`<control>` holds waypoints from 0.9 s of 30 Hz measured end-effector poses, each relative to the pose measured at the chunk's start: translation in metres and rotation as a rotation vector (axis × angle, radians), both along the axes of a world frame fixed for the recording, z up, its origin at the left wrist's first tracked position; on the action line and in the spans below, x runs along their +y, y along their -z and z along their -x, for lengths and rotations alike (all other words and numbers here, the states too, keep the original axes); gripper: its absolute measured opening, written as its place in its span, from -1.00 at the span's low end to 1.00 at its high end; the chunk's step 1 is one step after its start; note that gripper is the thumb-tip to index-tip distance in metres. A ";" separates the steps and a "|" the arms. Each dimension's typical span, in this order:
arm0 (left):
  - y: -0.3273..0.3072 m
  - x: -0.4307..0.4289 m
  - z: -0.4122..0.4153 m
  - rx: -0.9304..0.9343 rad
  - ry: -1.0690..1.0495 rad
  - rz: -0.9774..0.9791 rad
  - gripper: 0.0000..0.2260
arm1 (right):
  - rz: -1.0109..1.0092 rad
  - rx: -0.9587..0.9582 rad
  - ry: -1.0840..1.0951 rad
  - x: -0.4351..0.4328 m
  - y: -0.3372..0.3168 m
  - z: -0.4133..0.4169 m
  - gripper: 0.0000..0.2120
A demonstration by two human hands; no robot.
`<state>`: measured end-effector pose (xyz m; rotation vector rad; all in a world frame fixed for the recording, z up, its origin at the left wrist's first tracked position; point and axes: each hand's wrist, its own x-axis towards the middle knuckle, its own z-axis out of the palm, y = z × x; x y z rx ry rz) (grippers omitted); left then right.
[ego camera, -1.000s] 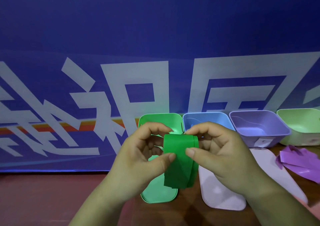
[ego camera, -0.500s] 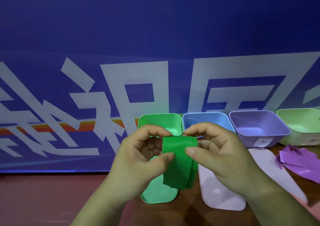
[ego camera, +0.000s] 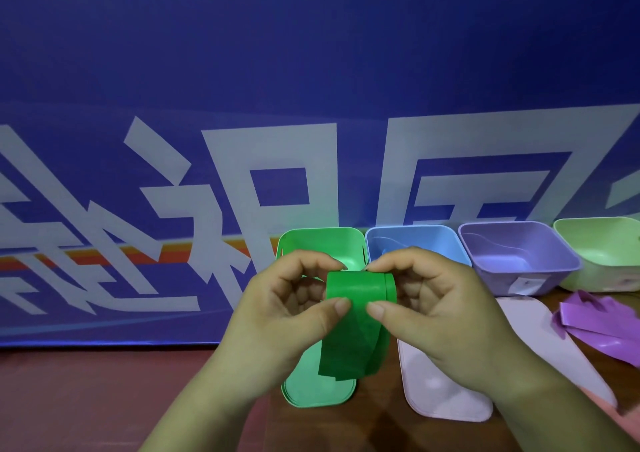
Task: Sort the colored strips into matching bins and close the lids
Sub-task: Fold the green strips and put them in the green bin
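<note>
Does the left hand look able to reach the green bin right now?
Probably yes: the green bin sits open just behind the left hand, nothing between them, its green lid off. It and the right hand pinch the green strip.

Large white characters on blue banner (ego camera: 311, 70) — cropped, stylised, unreadable; sticker (ego camera: 527, 283) on purple bin (ego camera: 485, 261) — print too small

Looks like a staged booth or display stand: a big blue banner (ego camera: 311, 53) with huge white characters fills the background, a brown table (ego camera: 104, 399) butts against it, and coloured bins (ego camera: 512, 254) line its foot
</note>
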<state>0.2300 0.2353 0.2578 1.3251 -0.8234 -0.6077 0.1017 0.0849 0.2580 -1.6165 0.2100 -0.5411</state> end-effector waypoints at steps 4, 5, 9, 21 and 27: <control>0.000 0.001 0.000 -0.027 0.004 0.001 -0.70 | -0.043 0.006 0.002 0.000 0.001 0.000 -0.71; 0.001 0.002 0.000 -0.040 0.001 0.005 -0.70 | -0.048 0.008 0.002 0.000 0.000 0.000 -0.71; 0.004 0.002 0.001 -0.090 -0.013 0.029 -0.67 | -0.095 -0.006 -0.005 -0.002 -0.001 0.001 -0.75; 0.005 0.000 0.003 -0.119 -0.049 0.061 -0.72 | -0.130 0.053 0.015 0.000 -0.001 0.001 -0.75; 0.005 -0.002 0.006 -0.097 -0.073 0.070 -0.74 | -0.100 0.046 0.023 0.002 0.001 0.001 -0.70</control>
